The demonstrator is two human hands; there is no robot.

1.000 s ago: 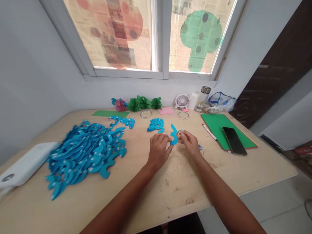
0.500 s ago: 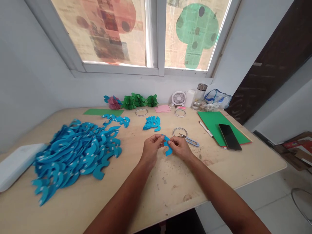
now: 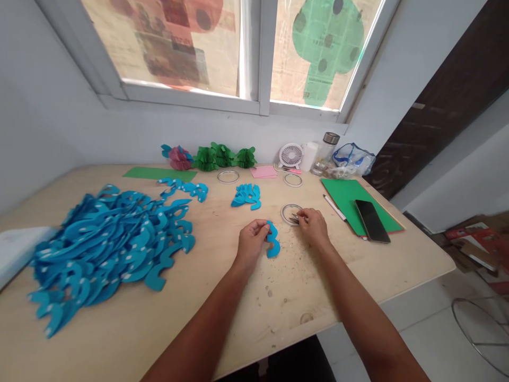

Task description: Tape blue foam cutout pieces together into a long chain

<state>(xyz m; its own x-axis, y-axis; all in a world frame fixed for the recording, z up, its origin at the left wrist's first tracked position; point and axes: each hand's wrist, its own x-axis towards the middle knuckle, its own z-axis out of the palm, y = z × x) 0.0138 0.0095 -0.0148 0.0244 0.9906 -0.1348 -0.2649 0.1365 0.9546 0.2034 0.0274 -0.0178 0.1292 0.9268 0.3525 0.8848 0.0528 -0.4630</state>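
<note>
My left hand [image 3: 253,239] is closed, pinching the upper end of a blue wavy-edged cutout [image 3: 273,245], paper or felt, which hangs down toward the table. To its right, my right hand [image 3: 314,225] is closed over a pair of thread snips [image 3: 295,218]. Only the metal blades show, pointing left over a roll of tape [image 3: 287,208]; the palm and fingers cover the handle. Beyond my hands lies a small fanned bunch of blue cutouts [image 3: 247,195]. At the left is a large heap of blue cutouts with white squares [image 3: 119,239].
At the right are a green sheet [image 3: 342,191], a phone [image 3: 373,220] and a white pen [image 3: 334,207]. Along the wall stand green paper ornaments [image 3: 222,155], a small fan [image 3: 291,155] and a bottle [image 3: 326,154]. A white box [image 3: 19,246] sits far left.
My right hand has let go of the blue cutout and moved right onto the thread snips. The left hand still holds the cutout. The whole view has shifted slightly.
</note>
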